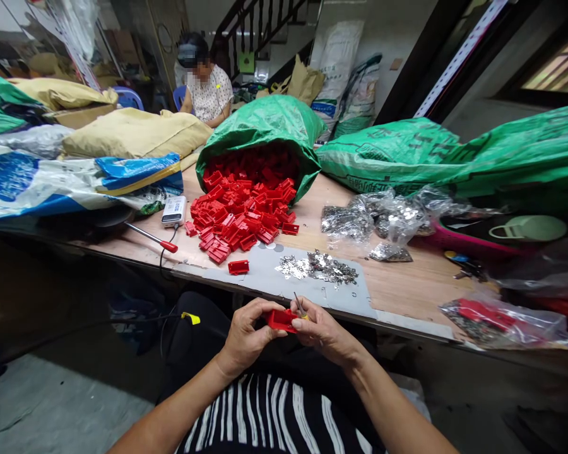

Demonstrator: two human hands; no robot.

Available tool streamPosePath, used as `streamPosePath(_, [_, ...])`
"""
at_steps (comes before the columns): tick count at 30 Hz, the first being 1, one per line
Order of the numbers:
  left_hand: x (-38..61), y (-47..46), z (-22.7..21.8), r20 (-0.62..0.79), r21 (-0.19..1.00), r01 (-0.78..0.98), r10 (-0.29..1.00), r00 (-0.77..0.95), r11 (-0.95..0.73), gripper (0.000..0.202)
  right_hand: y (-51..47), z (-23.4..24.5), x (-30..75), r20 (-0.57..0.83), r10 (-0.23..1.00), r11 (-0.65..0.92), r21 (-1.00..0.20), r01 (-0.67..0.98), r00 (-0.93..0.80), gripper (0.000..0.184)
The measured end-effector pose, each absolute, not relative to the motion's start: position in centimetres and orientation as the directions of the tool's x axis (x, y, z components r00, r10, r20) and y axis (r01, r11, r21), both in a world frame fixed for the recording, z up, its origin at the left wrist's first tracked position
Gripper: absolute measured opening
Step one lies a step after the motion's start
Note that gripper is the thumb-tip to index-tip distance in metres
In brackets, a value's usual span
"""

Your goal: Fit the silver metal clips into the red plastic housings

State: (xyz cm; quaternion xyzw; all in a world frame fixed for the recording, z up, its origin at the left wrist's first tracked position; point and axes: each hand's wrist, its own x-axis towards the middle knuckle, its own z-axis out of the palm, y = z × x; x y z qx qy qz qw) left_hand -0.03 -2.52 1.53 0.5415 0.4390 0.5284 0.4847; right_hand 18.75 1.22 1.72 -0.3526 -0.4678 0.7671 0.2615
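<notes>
Just in front of the table edge, my left hand grips a small red plastic housing between thumb and fingers. My right hand is closed at the housing's right end and holds a thin metal-tipped tool with a yellowish part near the fingers; its exact kind is unclear. One loose red housing lies by the table edge above my left hand. Small silver metal pieces are spread on a grey mat beyond my hands.
A green sack spills a heap of red housings onto the table. Clear bags of metal parts lie to the right. At left are a white power bank and a red-handled rod. Another person sits across the table.
</notes>
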Motion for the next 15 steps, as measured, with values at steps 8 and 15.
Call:
streamPosePath(8, [0.0,-1.9,0.5,-0.067,0.931,-0.357,0.997,0.027,0.072,0.031,5.9,3.1,18.1,0.067,0.944,0.266,-0.732,0.627,-0.323,0.013])
streamPosePath(15, [-0.3,-1.9,0.3,-0.089,0.914,-0.397,0.996,0.015,0.088,0.031,7.8,2.4,16.4,0.075,0.949,0.316,-0.273,0.909,-0.307,0.006])
